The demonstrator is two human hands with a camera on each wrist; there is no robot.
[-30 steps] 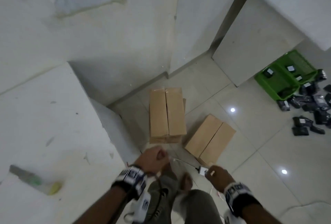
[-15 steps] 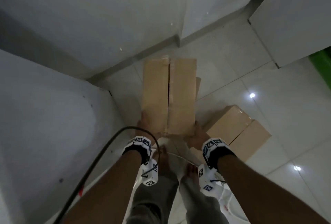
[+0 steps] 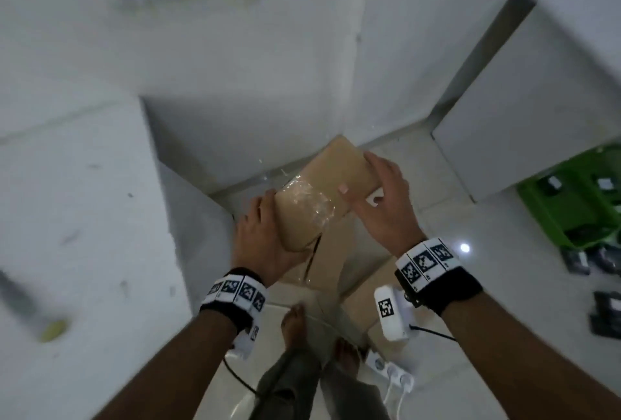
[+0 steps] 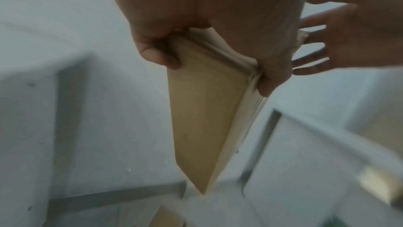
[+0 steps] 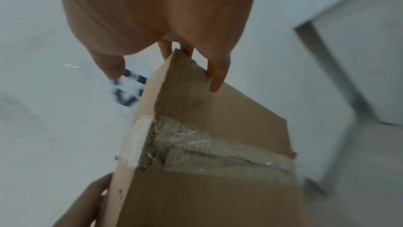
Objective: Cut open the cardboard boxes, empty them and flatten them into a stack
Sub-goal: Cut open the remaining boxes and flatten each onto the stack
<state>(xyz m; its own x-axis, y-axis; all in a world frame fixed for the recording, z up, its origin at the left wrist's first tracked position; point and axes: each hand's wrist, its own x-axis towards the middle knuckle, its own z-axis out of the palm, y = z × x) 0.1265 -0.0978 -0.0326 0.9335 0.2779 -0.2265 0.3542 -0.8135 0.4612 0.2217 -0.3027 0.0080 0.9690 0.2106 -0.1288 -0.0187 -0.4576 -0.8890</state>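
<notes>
**Taped Box Held Aloft in Both Hands**

A person held a cardboard box [image 3: 327,191] in the air above the tiled floor [image 3: 504,285], tilted, its clear tape [image 3: 307,206] facing up. The left hand [image 3: 260,244] gripped the near lower corner, thumb on one face and fingers [image 4: 272,79] curled round the edge. The right hand [image 3: 383,204] clasped the far upper side, its fingers [image 5: 218,75] spread over the box's edge. Another box [image 3: 331,261] lay on the floor directly below. A green crate [image 3: 571,211] stood well apart at the right.
</notes>
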